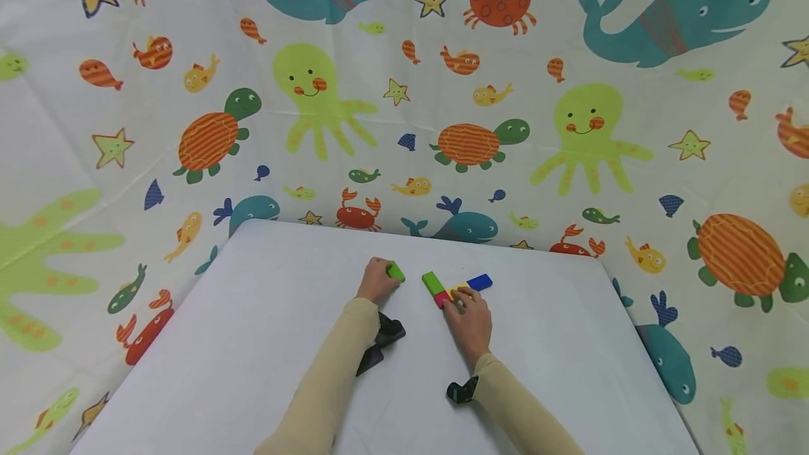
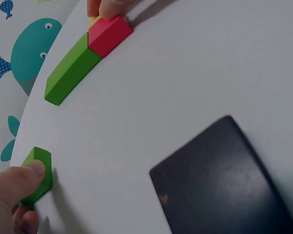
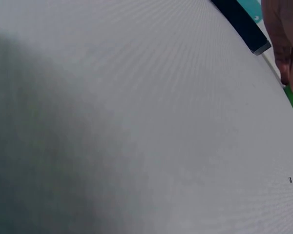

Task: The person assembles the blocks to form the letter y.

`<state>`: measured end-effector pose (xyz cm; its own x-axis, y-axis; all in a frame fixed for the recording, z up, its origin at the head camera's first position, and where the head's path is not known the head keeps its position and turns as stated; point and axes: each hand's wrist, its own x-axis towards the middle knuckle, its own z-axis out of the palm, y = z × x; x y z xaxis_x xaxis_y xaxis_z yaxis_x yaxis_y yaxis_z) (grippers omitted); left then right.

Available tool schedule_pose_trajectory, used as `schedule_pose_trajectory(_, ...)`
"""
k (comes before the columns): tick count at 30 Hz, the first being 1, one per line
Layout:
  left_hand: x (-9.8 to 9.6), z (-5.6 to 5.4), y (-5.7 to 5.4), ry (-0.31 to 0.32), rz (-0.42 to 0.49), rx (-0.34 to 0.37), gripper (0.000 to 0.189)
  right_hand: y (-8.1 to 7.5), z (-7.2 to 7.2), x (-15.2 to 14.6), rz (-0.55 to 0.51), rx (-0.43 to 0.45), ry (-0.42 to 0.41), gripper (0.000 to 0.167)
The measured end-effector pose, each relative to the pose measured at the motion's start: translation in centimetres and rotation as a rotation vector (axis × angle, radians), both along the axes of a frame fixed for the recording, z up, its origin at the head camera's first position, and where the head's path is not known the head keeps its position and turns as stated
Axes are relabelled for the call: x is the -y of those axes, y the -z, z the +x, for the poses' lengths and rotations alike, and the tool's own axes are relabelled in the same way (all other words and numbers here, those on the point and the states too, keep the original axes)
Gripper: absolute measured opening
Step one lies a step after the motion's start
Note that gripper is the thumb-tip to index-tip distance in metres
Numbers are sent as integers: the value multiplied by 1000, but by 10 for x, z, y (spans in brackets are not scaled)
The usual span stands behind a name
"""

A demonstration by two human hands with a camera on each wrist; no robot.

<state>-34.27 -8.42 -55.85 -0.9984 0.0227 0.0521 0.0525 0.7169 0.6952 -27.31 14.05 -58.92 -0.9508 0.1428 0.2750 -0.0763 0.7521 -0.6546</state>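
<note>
My left hand (image 1: 377, 280) pinches a short green block (image 1: 396, 272) between thumb and fingers, left of the block row. In the left wrist view its thumb lies across the face of this green block (image 2: 45, 168). My right hand (image 1: 471, 319) has thumb and fingers around the yellow block (image 1: 460, 288), with a thumb right at the red block (image 1: 441, 298). A longer green block (image 1: 432, 282) meets the red block end to end. A blue block (image 1: 480, 282) continues from the yellow one, so the pieces form a bent, V-like row. Fingers partly hide the yellow block.
A white table (image 1: 253, 343) carries the blocks, its far edge against a hanging sea-animal cloth (image 1: 379, 125). Dark wrist-worn devices sit at both wrists, one large in the left wrist view (image 2: 224, 180). The right wrist view is mostly tabletop (image 3: 176, 122).
</note>
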Motion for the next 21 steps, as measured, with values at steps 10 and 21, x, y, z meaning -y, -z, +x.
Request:
schedule_pose_trajectory(10,-6,0,-2,-1,9,-32,46,-2,1,1,-6,9,4,38)
schedule_pose_trajectory(21,-10,-3,-2,15,14,1,47,2,-1,-1,-2,0,-6,38)
